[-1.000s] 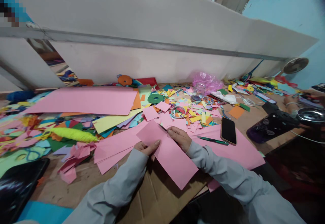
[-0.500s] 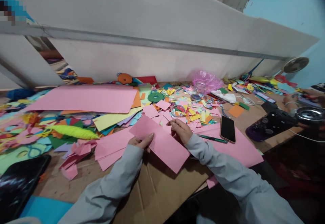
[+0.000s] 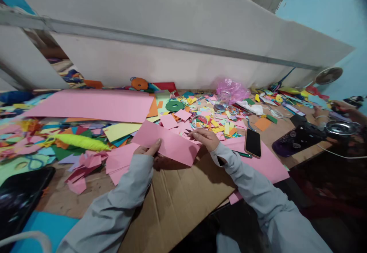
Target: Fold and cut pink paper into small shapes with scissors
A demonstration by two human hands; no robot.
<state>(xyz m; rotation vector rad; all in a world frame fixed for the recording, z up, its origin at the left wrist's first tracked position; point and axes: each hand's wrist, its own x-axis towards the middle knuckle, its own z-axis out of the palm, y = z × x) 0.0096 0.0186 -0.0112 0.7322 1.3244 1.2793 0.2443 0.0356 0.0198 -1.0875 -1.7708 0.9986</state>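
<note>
My left hand (image 3: 147,153) pinches a pink paper sheet (image 3: 166,142) by its left part, thumb on top and fingers underneath. The sheet is tilted above a brown cardboard piece (image 3: 183,195). My right hand (image 3: 206,137) is just beyond the sheet's right end, fingers bent together in a pinch; whatever may be between them is too small to make out. More pink sheets (image 3: 117,165) lie beside my left wrist. A larger pink sheet (image 3: 268,165) is under my right forearm, with a dark phone (image 3: 252,143) and a green pen (image 3: 243,154) on it.
Colourful paper scraps (image 3: 212,125) and a tape roll (image 3: 199,122) lie ahead. Leftward are a yellow yarn bundle (image 3: 83,141), a long pink sheet (image 3: 94,106) and a black glossy device (image 3: 23,199). A dark tumbler (image 3: 298,138) lies at right, near another person's hand (image 3: 319,115).
The held pink sheet has swung flatter and shifted left and away from me, with my left hand. My right hand has come off its top edge to its right end.
</note>
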